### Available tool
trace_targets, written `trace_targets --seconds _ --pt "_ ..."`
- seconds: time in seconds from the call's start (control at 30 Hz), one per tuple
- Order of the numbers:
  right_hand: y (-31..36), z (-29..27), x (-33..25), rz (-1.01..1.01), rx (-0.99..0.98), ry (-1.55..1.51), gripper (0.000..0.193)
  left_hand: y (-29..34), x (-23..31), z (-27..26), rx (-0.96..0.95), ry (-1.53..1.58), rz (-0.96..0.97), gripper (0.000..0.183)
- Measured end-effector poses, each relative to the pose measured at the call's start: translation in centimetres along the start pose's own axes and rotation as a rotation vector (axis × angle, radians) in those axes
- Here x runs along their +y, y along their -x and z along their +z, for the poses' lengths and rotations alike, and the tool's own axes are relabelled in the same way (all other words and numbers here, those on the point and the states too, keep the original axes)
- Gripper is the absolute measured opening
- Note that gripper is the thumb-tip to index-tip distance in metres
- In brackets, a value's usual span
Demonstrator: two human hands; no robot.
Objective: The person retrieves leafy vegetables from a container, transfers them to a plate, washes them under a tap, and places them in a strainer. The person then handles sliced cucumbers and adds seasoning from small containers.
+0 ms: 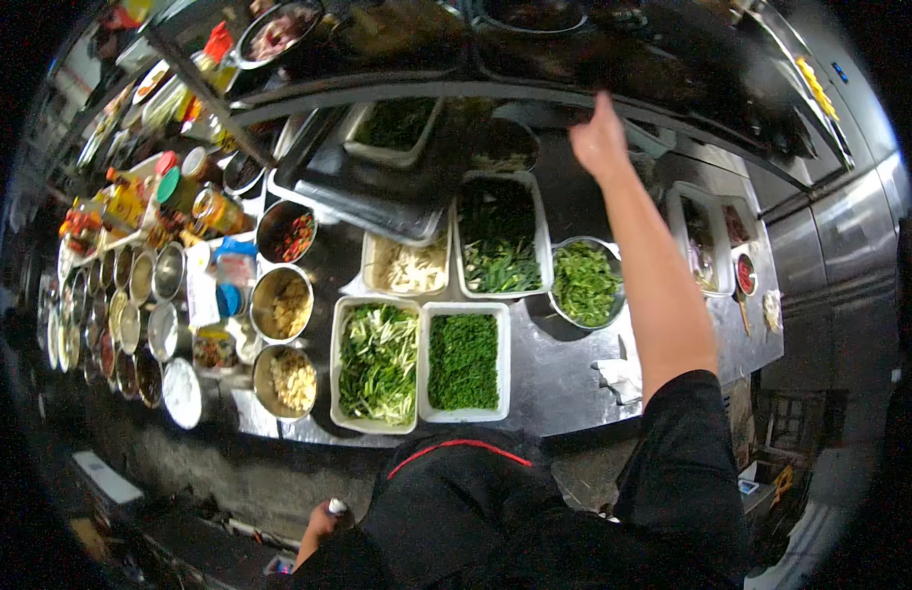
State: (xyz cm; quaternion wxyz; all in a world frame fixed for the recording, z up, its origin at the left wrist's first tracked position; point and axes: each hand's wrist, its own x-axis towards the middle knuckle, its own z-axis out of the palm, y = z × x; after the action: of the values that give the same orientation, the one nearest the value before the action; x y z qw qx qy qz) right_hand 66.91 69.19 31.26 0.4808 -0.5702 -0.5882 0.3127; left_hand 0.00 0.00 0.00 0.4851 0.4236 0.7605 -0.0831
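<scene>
My right arm stretches across the steel counter, and my right hand (601, 146) is at the back, beside the front rail of the shelf (397, 95). Its thumb points up; the other fingers are blurred against the dark area, and what they touch does not show. Low at my left side, my left hand (321, 521) is closed around a small white object (336, 506) whose kind I cannot make out. Below my right forearm stands a round metal bowl of leafy greens (585, 283). A folded white cloth (619, 378) lies near the front edge.
White tubs hold chopped green herbs (463, 360), cut green-and-white stalks (377, 362), pale strips (414, 265) and dark greens (500, 236). A clear lid (363, 202) leans behind them. Metal bowls of garlic (289, 382) and seasoning pots (169, 270) crowd the left. Another tub (700, 236) stands right.
</scene>
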Motion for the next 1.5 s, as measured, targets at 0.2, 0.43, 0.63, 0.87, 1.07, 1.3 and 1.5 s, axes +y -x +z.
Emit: trace_targets --seconds 0.2,0.43,0.63,0.87,1.07,1.3,1.5 --pt "5.9 -1.3 0.8 -0.172 0.324 0.564 0.061 -0.2 8.7 -2.8 0.028 -0.046 -0.041 0.038" --pt "7.4 -15.7 5.7 0.357 0.461 -0.274 0.043 -3.0 23.2 -2.3 0.085 -0.017 0.054 0.037" --pt "6.7 -25.5 12.1 0.404 0.417 -0.638 0.036 -2.3 38.6 4.3 0.185 0.079 0.175 0.037" --pt "6.5 -30.9 15.4 0.417 0.259 -0.918 0.036 2.2 50.4 15.0 0.167 0.128 0.247 0.037" --pt "4.6 -34.1 14.5 0.319 0.263 -0.944 0.033 4.9 55.2 18.7 0.18 0.135 0.307 0.037" --pt "5.0 -34.5 14.9 0.315 0.173 -0.915 0.029 5.3 58.5 18.3 0.224 0.178 0.365 0.037" --pt "0.3 -38.0 14.5 0.345 0.301 -0.967 0.048 6.3 63.6 20.7 0.261 0.207 0.371 0.036"
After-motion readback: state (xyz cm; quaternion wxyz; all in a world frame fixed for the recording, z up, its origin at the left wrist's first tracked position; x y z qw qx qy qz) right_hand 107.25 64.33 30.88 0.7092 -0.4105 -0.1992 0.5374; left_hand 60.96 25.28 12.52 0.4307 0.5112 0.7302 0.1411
